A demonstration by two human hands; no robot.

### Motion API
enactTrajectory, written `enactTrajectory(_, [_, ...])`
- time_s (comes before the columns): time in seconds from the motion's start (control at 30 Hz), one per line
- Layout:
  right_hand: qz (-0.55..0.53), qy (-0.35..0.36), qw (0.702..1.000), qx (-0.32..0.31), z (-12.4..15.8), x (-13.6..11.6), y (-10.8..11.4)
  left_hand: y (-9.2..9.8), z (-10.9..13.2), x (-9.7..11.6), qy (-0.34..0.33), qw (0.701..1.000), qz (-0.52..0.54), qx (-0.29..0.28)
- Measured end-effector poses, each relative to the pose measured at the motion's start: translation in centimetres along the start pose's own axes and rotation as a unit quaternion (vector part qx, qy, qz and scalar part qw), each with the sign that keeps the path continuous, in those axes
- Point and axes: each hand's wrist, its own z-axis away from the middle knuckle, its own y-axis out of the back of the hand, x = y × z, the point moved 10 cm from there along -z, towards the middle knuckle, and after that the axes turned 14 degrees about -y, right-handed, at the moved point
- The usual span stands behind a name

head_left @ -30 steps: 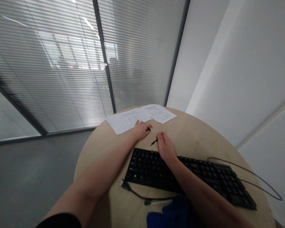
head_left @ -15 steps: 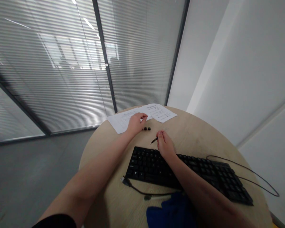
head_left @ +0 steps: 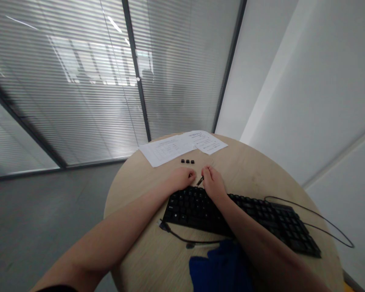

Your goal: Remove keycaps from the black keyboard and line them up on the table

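Observation:
My right hand is closed round a small dark tool with a thin pointed tip, too small to name surely. The tip points down at the top edge of the black keyboard. Opposite it, my left hand rests at the keyboard's upper left corner with its fingers curled; whatever lies in them, if anything, is hidden. Three loose black keycaps sit in a row on the table just beyond my left hand. My right forearm crosses over the keyboard and covers part of its keys.
Printed paper sheets lie at the far side of the round wooden table. A USB cable and a blue cloth are near me. The keyboard cord loops at right. Blinds-covered glass and a white wall stand behind.
My left hand has come back from beside the keycaps to the keyboard's top edge, its fingers more curled. Three keycaps now show in full. My right hand stays nearly in place with the tool.

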Motion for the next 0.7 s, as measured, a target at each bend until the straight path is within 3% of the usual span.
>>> enactTrajectory(0.23, [0.091, 0.005, 0.996, 0.007, 0.5, -0.9, 0.1, -0.1, -0.2, 0.0, 0.000, 1.000, 0.008, -0.012])
enactTrajectory(0.37, [0.132, 0.038, 0.990, -0.020, 0.8, -1.6, -0.5, -0.2, -0.1, -0.2, 0.011, 1.000, 0.014, -0.009])
enactTrajectory(0.53, [0.239, 0.104, 0.964, -0.057, 1.9, -2.7, -2.0, 0.2, 0.1, 0.2, 0.006, 1.000, 0.028, -0.004])
enactTrajectory(0.7, [0.308, 0.122, 0.943, -0.023, 2.0, -2.8, -2.2, 0.3, 0.1, 0.5, 0.002, 0.999, 0.034, -0.005])
